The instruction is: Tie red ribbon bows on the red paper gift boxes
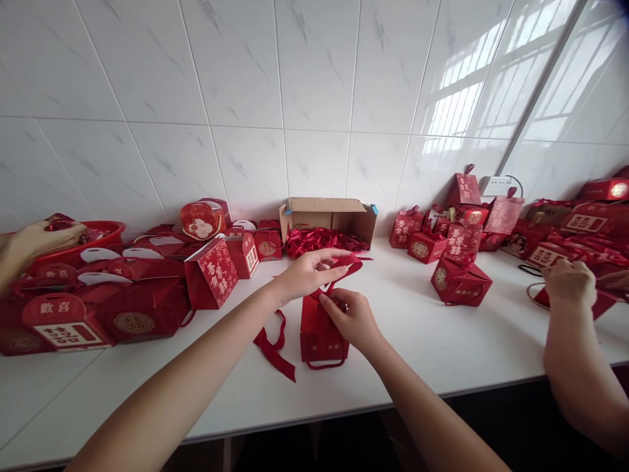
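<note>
A small red gift box [314, 337] with a cord handle stands on the white table in front of me. Above its top, my left hand [309, 272] pinches a loop of red ribbon [351, 263] between its fingers. My right hand [351, 314] is closed on the same ribbon, close against the top of the box. A loose tail of ribbon [276, 354] lies on the table left of the box. The exact crossing of the ribbon is partly hidden by my fingers.
Behind stands an open cardboard box [327, 205] of red ribbons. Many red gift boxes [142, 301] crowd the left; others [460, 282] stand at the right. Another person's hand [570, 282] works at far right; a hand [42, 239] reaches over a red basin [115, 231] at far left.
</note>
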The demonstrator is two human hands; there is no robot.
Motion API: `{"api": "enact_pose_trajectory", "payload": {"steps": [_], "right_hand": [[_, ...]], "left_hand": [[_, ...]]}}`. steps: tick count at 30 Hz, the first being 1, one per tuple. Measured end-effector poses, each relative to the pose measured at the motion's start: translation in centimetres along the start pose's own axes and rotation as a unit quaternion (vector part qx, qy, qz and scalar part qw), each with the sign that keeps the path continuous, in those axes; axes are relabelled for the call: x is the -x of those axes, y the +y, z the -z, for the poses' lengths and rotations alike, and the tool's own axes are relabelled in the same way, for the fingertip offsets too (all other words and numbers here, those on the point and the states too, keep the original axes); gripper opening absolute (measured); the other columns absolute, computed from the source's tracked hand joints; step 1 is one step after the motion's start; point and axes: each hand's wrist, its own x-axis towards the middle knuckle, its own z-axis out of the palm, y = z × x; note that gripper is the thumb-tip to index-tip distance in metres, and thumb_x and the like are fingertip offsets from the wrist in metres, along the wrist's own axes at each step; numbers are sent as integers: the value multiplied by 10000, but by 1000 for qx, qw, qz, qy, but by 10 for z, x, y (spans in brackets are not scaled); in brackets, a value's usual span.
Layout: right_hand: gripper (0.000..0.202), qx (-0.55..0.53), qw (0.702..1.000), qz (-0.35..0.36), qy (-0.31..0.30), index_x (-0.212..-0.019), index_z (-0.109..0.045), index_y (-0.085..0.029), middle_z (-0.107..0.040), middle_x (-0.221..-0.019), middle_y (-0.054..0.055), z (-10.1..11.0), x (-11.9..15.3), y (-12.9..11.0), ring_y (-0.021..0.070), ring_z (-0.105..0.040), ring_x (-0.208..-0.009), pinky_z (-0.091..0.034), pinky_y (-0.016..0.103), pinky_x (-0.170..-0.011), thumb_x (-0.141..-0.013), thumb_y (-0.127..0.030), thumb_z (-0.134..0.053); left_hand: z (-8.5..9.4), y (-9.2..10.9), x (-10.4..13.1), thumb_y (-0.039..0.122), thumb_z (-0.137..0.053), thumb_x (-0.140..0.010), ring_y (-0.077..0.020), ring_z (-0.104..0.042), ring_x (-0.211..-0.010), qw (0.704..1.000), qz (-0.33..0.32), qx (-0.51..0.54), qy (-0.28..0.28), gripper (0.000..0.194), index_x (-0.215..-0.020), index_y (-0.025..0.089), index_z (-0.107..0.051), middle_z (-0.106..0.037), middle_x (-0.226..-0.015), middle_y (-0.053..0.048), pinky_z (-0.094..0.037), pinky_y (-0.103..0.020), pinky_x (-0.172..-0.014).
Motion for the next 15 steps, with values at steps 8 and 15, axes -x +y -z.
{"api": "enact_pose_trajectory", "payload": {"steps": [8, 15], "right_hand": [[394, -62, 998, -3, 2, -532, -489, -178, -453, -557, -10, 1, -7, 11, 108, -397, -521, -304, 234, -469, -780, -478, -548], [338, -162, 984, -21, 63, -698, -432, -207, -517, -556, -43, -8, -11, 27, 104, -451, -498, -363, 231, -490, -705, -463, -651]], "left_hand": [[6, -41, 21, 421, -681, -710, -203, -607, -844, 998, 33, -45, 9, 302, -881, 172, -660, -657, -857, -57, -481, -323, -772], [-7, -51, 34, 383, -598, -788, -180, -618, -808, 997, 18, -1, 70, 225, -797, 160, -627, -660, -810, -42, -487, -294, -754]]}}
